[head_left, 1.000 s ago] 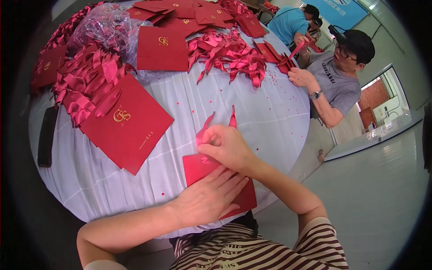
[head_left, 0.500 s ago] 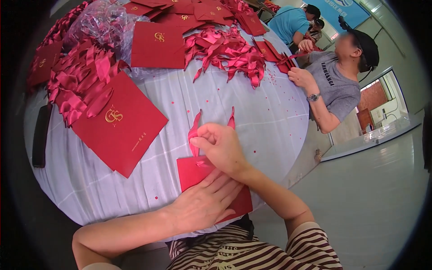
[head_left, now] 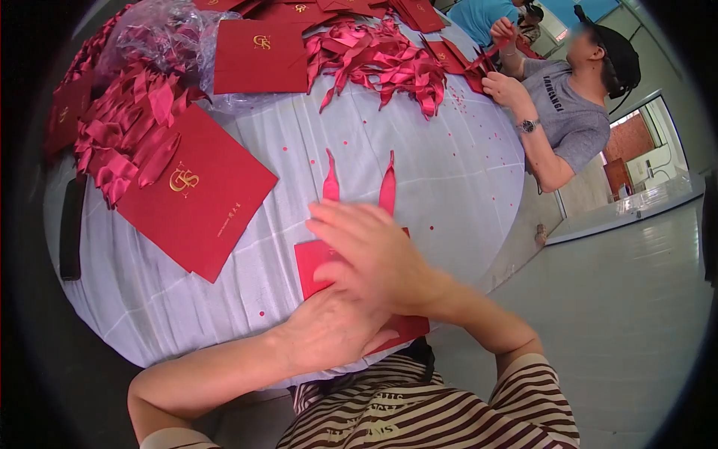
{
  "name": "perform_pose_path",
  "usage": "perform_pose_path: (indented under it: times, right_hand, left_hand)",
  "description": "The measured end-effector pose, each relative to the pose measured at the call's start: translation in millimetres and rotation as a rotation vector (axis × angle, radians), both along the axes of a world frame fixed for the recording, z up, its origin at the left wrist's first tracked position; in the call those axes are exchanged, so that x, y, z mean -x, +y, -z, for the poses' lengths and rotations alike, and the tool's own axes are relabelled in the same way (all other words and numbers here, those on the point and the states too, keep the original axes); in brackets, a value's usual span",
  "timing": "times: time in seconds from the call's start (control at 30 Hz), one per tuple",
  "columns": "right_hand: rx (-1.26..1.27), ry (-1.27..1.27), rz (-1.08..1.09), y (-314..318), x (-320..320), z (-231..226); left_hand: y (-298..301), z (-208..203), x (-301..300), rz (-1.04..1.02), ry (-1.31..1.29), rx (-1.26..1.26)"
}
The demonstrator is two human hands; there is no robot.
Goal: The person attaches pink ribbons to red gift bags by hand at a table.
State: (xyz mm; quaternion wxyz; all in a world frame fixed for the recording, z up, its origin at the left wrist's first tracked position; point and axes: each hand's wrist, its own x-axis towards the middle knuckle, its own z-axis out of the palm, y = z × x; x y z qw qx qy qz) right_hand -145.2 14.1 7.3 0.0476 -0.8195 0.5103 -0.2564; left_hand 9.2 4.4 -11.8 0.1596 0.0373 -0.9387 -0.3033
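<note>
A small red paper bag (head_left: 313,261) lies flat at the table's near edge, in front of my body. Two pink-red ribbon ends, a left one (head_left: 330,176) and a right one (head_left: 387,185), stretch away from its top edge over the cloth. My left hand (head_left: 329,329) rests flat on the bag, its fingers partly covered by the other hand. Above it my right hand (head_left: 366,254), slightly blurred, has its fingers stretched out and nothing visible in them. It overlaps the bag's upper part and hides where the ribbons meet it.
Flat red bags with gold emblems (head_left: 198,191) lie on the left beside heaped ribbons (head_left: 123,135). A clear plastic wrap (head_left: 161,45), another bag (head_left: 260,58) and more ribbons (head_left: 381,63) lie farther back. A dark phone-like object (head_left: 72,228) is at the left edge. A co-worker (head_left: 568,112) handles ribbon at right.
My right hand has gone from a pinch beside the left ribbon to stretched fingers over the bag and my left hand. The ribbon ends lie straighter. The view has shifted slightly.
</note>
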Motion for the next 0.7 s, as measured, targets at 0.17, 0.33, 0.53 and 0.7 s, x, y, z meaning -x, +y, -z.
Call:
perform_pose_path:
  times: [0.17, 0.33, 0.53, 0.7]
  right_hand:
    - [-0.176, 0.111, -0.055, -4.8, 5.4, 0.4]
    - [-0.038, 0.114, 0.029, -19.6, 13.3, 16.9]
    - [-0.009, 0.091, 0.075, -29.0, 21.4, 28.7]
    - [0.054, -0.168, 0.126, -34.5, 54.4, 7.3]
  left_hand:
    - [-1.3, -4.3, -0.8, -0.02, 0.008, 0.036]
    - [-1.2, -9.9, 5.0, -0.019, 0.015, 0.104]
    - [-2.3, -15.1, 10.1, 0.015, -0.06, 0.133]
    - [-3.3, -18.7, 10.8, 0.008, -0.095, 0.137]
